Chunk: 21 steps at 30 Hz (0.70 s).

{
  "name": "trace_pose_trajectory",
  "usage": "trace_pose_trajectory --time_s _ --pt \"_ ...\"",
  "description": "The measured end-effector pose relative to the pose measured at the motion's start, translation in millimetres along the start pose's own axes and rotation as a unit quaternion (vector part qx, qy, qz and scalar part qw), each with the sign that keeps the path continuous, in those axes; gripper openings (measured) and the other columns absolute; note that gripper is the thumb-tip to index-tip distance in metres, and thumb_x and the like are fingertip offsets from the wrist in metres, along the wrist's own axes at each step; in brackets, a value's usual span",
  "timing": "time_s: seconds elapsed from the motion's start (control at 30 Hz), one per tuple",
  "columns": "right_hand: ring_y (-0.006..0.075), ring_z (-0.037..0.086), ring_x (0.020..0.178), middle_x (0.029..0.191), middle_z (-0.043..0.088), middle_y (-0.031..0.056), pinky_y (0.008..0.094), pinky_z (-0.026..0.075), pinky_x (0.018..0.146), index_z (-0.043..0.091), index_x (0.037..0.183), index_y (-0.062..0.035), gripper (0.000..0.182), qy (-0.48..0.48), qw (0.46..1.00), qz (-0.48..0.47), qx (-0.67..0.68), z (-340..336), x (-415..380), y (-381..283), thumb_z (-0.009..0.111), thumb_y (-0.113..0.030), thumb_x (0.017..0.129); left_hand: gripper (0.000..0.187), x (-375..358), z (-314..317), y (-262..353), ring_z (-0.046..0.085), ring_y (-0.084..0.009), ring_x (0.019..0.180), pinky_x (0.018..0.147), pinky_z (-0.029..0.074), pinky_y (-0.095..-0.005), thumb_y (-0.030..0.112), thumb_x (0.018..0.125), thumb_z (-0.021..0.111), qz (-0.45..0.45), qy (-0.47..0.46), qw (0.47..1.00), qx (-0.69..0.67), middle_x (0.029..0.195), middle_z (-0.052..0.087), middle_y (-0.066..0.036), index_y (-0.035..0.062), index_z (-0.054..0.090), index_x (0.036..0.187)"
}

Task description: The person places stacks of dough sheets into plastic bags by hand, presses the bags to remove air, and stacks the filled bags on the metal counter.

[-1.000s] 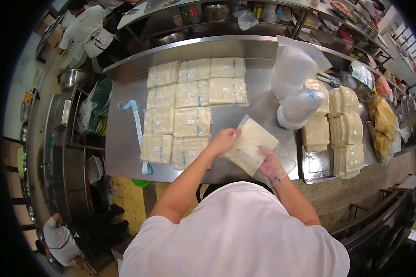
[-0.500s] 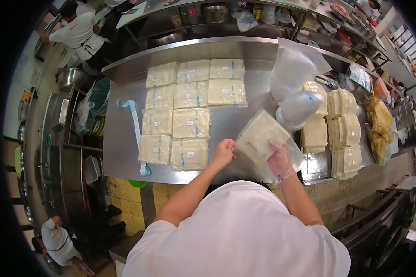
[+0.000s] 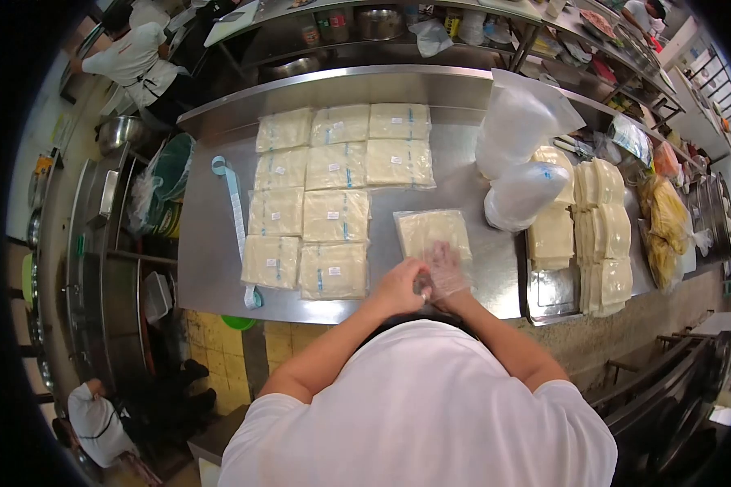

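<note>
A clear bag with a pale square stack (image 3: 434, 231) inside lies on the steel table (image 3: 211, 284) in front of me. My right hand (image 3: 447, 272), in a clear glove, lies over the bag's near part with its fingers spread. Bare and curled, my left hand (image 3: 404, 287) is at the bag's near left corner; what its fingers hold, if anything, is too small to make out. To the left, several packed bags (image 3: 333, 216) with small white labels lie in rows. A strip of blue-edged labels (image 3: 235, 211) lies beyond them.
Unbagged pale stacks (image 3: 605, 235) stand at the right, partly on a metal tray (image 3: 551, 307). Rolls of clear bags (image 3: 524, 191) stand behind. Yellow bags (image 3: 664, 231) lie further right. Co-workers are at the upper left (image 3: 142, 61), lower left (image 3: 97, 422) and upper right (image 3: 643, 16).
The bag has come down flat on the table, nearer and to the left, and its loose end is now near my hands. My right hand has moved left, close to my left hand.
</note>
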State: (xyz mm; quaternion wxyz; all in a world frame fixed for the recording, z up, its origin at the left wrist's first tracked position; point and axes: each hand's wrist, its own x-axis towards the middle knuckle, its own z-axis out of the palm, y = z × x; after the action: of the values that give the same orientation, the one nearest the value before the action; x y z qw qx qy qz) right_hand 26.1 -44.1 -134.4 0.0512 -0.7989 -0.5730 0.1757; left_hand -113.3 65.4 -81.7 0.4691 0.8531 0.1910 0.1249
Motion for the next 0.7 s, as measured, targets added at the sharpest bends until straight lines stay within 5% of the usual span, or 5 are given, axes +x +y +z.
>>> trace_pose_trajectory --time_s 0.33,0.4,0.43,0.6,0.7 --pt "0.0481 0.036 0.138 0.147 0.039 0.0322 0.0536 0.032 0.112 0.052 0.136 -0.0002 0.059 0.181 0.982 -0.047 -0.002 24.1 -23.3 25.0 0.066 -0.028 0.085 0.029 -0.8 31.5 -29.9 0.061 -0.0391 0.098 0.083 0.051 -0.0476 0.008 0.079 0.063 0.026 0.016 0.995 0.096 0.102 0.063 -0.018 0.0032 0.059 0.107" --pt "0.0451 0.053 0.118 0.127 0.055 0.0280 0.0493 0.046 0.096 0.055 0.133 -0.0021 0.053 -0.099 0.970 -0.034 0.220 -5.7 -56.8 20.5 0.066 -0.021 0.084 0.028 -1.5 24.5 -25.7 0.062 -0.0391 0.097 0.082 0.051 -0.0480 0.008 0.079 0.064 0.018 0.034 0.994 0.099 0.100 0.064 -0.018 0.0033 0.060 0.106" --pt "0.0451 0.053 0.118 0.127 0.055 0.0280 0.0493 0.046 0.096 0.055 0.133 -0.0021 0.053 -0.101 0.969 -0.034 0.222 -19.3 -71.1 16.4 0.066 -0.021 0.084 0.027 -2.2 22.2 -20.9 0.062 -0.0391 0.095 0.080 0.052 -0.0483 0.009 0.079 0.064 0.012 0.054 0.993 0.101 0.098 0.064 -0.018 0.0033 0.060 0.105" --pt "0.0386 0.062 0.090 0.091 0.062 0.0162 0.0475 0.051 0.078 0.069 0.108 -0.0075 0.027 0.321 0.942 0.031 0.091 -55.3 -68.5 18.5 0.065 -0.011 0.082 0.023 1.6 29.8 -11.5 0.064 -0.0392 0.092 0.078 0.052 -0.0496 0.010 0.078 0.065 -0.006 0.065 0.984 0.163 0.096 0.066 -0.017 0.0041 0.063 0.099" --pt "0.0384 0.061 0.095 0.096 0.062 0.0178 0.0479 0.051 0.083 0.070 0.109 -0.0074 0.031 0.125 0.987 0.035 0.090 -28.3 -61.1 71.0 0.066 -0.010 0.079 0.019 3.9 20.2 -14.1 0.064 -0.0393 0.092 0.081 0.052 -0.0477 0.013 0.080 0.066 -0.051 -0.048 0.981 0.182 0.098 0.066 -0.016 0.0059 0.067 0.097"
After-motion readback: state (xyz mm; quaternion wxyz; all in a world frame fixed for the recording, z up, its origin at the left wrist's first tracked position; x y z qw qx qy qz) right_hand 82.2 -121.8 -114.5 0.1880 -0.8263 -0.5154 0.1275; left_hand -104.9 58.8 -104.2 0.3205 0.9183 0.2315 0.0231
